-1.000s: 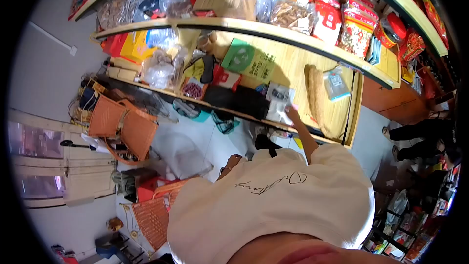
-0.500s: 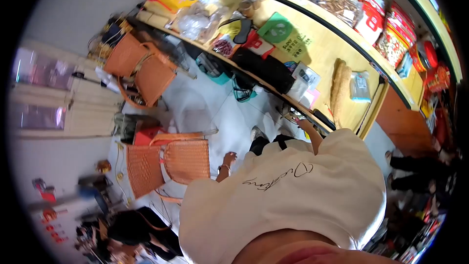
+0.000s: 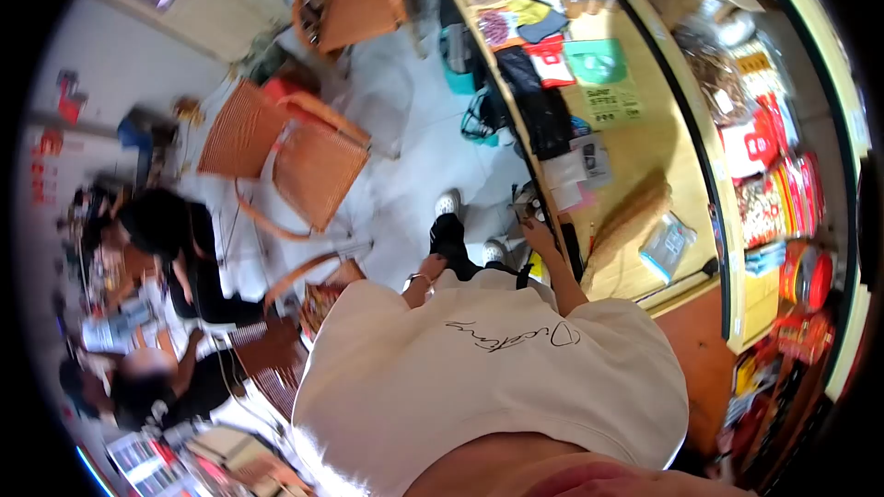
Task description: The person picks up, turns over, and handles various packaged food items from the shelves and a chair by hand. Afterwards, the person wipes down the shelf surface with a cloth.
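My left hand [image 3: 430, 267], with a band at the wrist, hangs low beside my dark trousers [image 3: 448, 237]. Its fingers are small and partly hidden, and nothing shows in them. My right hand [image 3: 538, 234] is down by the front edge of the wooden shelf counter [image 3: 658, 143], its fingers curled at a small greyish thing [image 3: 524, 199] that I cannot make out. Nearest to that hand on the counter are a long tan bristly object [image 3: 631, 221] and a pink sheet [image 3: 571, 196]. A clear blue packet [image 3: 668, 247] lies farther right.
Woven chairs [image 3: 322, 175] stand to the left on the pale floor. Two people [image 3: 189, 258] are at the far left. Black bags [image 3: 543, 110] and a green package [image 3: 597, 60] lie on the counter. Packaged goods [image 3: 783, 198] fill the shelf at right.
My view has turned, so the counter stands more upright and the chairs sit higher. Two people show at left. My left hand has come closer to my leg; my right stays by the counter edge.
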The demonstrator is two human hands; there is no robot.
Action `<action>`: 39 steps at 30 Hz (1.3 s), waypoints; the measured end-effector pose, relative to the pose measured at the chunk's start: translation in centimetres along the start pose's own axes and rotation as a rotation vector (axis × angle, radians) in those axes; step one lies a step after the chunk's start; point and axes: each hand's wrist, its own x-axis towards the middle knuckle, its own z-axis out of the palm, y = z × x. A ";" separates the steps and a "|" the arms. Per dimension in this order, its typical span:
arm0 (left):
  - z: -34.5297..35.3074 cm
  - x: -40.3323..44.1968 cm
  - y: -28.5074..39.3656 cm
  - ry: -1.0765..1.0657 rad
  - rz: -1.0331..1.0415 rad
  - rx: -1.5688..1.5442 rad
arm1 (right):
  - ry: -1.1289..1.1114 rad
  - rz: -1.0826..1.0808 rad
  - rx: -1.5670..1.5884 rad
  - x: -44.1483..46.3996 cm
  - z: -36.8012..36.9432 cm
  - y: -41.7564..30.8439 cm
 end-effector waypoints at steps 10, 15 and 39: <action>7.0 -11.7 4.8 0.141 -0.190 -0.398 | -0.538 0.014 -0.591 -7.9 1.0 17.8; 8.8 -16.7 -1.6 0.178 -0.257 -0.124 | -0.668 -0.327 -0.650 0.6 3.5 19.7; 24.3 -35.0 -7.1 0.427 -0.509 -0.729 | -0.638 -0.435 -0.721 -9.6 3.2 19.4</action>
